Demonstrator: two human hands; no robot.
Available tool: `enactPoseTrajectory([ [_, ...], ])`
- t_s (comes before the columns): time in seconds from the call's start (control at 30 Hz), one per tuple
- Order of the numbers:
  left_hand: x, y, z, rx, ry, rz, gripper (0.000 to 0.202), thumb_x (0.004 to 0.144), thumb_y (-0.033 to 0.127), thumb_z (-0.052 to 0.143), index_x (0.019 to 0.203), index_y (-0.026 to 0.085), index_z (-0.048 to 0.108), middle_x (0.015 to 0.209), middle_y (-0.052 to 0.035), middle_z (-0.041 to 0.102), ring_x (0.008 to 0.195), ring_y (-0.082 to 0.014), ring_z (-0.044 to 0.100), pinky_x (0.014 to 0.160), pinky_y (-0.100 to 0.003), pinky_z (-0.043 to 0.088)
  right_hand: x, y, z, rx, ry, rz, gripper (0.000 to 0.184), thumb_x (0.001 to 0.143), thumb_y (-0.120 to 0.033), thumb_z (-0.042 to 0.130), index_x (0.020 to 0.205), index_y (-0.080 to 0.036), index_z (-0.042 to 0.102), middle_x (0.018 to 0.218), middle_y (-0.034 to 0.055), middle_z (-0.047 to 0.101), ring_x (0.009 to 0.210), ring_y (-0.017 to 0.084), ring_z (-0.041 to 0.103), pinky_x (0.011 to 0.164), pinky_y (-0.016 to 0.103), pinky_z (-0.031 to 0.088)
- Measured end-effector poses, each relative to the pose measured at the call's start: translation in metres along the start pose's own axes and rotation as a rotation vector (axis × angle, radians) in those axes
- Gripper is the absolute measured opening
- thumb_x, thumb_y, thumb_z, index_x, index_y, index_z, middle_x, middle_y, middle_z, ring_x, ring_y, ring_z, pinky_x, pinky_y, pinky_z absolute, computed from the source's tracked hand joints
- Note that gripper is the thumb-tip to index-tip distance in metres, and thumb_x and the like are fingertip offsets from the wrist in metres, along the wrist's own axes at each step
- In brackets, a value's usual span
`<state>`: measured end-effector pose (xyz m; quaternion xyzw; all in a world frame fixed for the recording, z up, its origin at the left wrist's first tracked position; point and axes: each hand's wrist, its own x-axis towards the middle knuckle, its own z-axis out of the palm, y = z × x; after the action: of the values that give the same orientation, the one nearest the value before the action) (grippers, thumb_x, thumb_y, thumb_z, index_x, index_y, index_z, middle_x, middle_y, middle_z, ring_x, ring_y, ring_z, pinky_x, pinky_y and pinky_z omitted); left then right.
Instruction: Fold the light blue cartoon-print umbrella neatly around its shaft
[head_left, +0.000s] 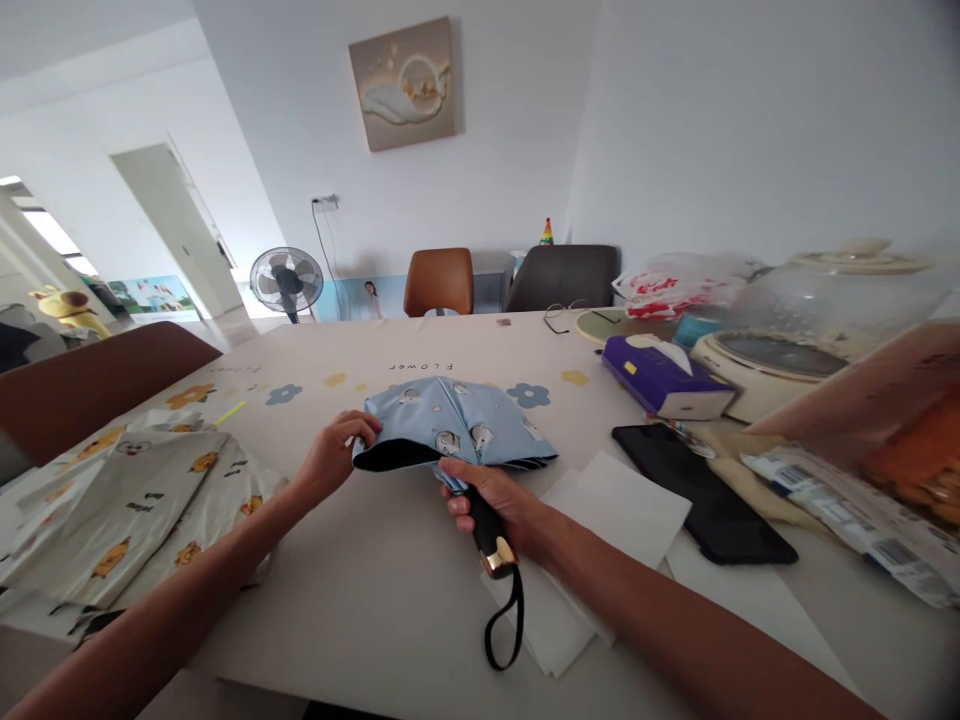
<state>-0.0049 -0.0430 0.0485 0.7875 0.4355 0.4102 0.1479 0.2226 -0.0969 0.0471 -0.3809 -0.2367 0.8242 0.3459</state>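
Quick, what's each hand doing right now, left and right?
Left hand: closed, pinching the edge of the umbrella canopy.
Right hand: closed around the black umbrella handle.

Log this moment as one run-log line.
left hand: pinches canopy edge | right hand: grips umbrella handle | canopy: light blue, collapsed, over table | strap: loose below handle

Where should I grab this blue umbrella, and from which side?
Take the umbrella by its black handle, just above the gold cap, coming from the near right, as the right hand does. It is the only rigid part and points toward the person; the canopy is loose fabric, pinched by the left hand.
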Motion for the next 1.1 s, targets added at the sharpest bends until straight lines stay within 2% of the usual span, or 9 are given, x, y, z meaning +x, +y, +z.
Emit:
enactPoseTrajectory([
  [0.27,-0.009,-0.012,0.011,-0.003,-0.072,-0.069,0.012,0.063,0.008,0.045,0.057,0.019,0.044,0.086,-0.0046,0.059,0.083,-0.0159,0.053,0.077,-0.029,0.041,0.002,-0.002,0.002,0.021,0.045,-0.027,0.03,0.079,-0.04,0.055,0.068,-0.014,0.047,0.061,-0.0007,0.048,0.039,0.002,0.037,0.03,0.014,0.031],
  [0.33,-0.013,-0.012,0.01,0.066,-0.097,0.008,0.011,0.066,0.01,0.048,0.061,0.019,0.046,0.092,-0.0057,0.058,0.089,-0.0173,0.052,0.082,-0.031,0.041,0.003,-0.002,0.003,0.022,0.063,-0.025,0.032,0.079,-0.044,0.054,0.068,-0.014,0.047,0.06,-0.0011,0.048,0.038,0.003,0.036,0.029,0.014,0.03],
  [0.4,-0.017,-0.007,0.008,0.166,-0.107,0.148,0.009,0.068,0.014,0.054,0.074,0.02,0.05,0.102,-0.0072,0.057,0.099,-0.0197,0.05,0.091,-0.037,0.036,0.004,-0.001,0.002,0.016,0.067,-0.023,0.036,0.078,-0.048,0.053,0.068,-0.014,0.047,0.059,-0.0009,0.048,0.038,0.003,0.035,0.029,0.014,0.03],
  [0.47,-0.02,0.002,0.007,0.252,-0.096,0.287,0.02,0.07,0.018,0.058,0.089,0.021,0.052,0.108,-0.0073,0.056,0.104,-0.0203,0.048,0.099,-0.043,0.028,0.006,-0.001,0.001,0.004,0.067,-0.022,0.038,0.075,-0.051,0.055,0.067,-0.014,0.047,0.059,-0.0007,0.048,0.039,0.003,0.036,0.029,0.015,0.03],
  [0.57,-0.022,0.015,0.006,0.326,-0.083,0.439,0.021,0.075,0.017,0.058,0.094,0.023,0.053,0.096,-0.0022,0.06,0.095,-0.016,0.052,0.102,-0.045,0.026,0.006,0.0,0.0,-0.004,0.074,-0.032,0.04,0.072,-0.053,0.057,0.068,-0.015,0.047,0.059,-0.0013,0.047,0.039,0.003,0.036,0.03,0.015,0.029],
  [0.7,-0.024,0.023,0.004,0.339,-0.025,0.529,0.017,0.076,0.009,0.053,0.086,0.023,0.055,0.079,0.0013,0.059,0.08,-0.0117,0.054,0.095,-0.039,0.037,0.005,0.0,0.002,0.003,0.076,-0.049,0.043,0.072,-0.057,0.054,0.068,-0.016,0.046,0.058,-0.0013,0.047,0.039,0.004,0.036,0.03,0.015,0.029],
  [0.83,-0.026,0.028,0.001,0.315,0.02,0.541,0.017,0.073,0.005,0.052,0.078,0.021,0.053,0.078,0.0009,0.056,0.079,-0.0117,0.053,0.093,-0.039,0.04,0.005,0.0,0.002,0.006,0.076,-0.039,0.046,0.074,-0.061,0.048,0.068,-0.016,0.046,0.058,-0.0008,0.047,0.039,0.004,0.036,0.03,0.015,0.029],
  [0.97,-0.026,0.029,0.001,0.295,0.056,0.468,0.016,0.072,0.004,0.05,0.073,0.02,0.051,0.076,0.0012,0.054,0.075,-0.0106,0.051,0.093,-0.04,0.04,0.005,0.0,0.002,0.025,0.06,-0.044,0.045,0.075,-0.061,0.047,0.069,-0.017,0.044,0.057,-0.0015,0.047,0.038,0.004,0.036,0.029,0.015,0.03],
  [1.1,-0.026,0.027,0.001,0.252,0.026,0.434,0.015,0.071,0.003,0.049,0.07,0.019,0.05,0.073,0.0013,0.052,0.073,-0.0103,0.05,0.093,-0.039,0.039,0.005,-0.001,0.002,0.021,0.082,-0.018,0.044,0.075,-0.061,0.047,0.07,-0.017,0.043,0.055,-0.0024,0.046,0.036,0.004,0.036,0.028,0.016,0.031],
])
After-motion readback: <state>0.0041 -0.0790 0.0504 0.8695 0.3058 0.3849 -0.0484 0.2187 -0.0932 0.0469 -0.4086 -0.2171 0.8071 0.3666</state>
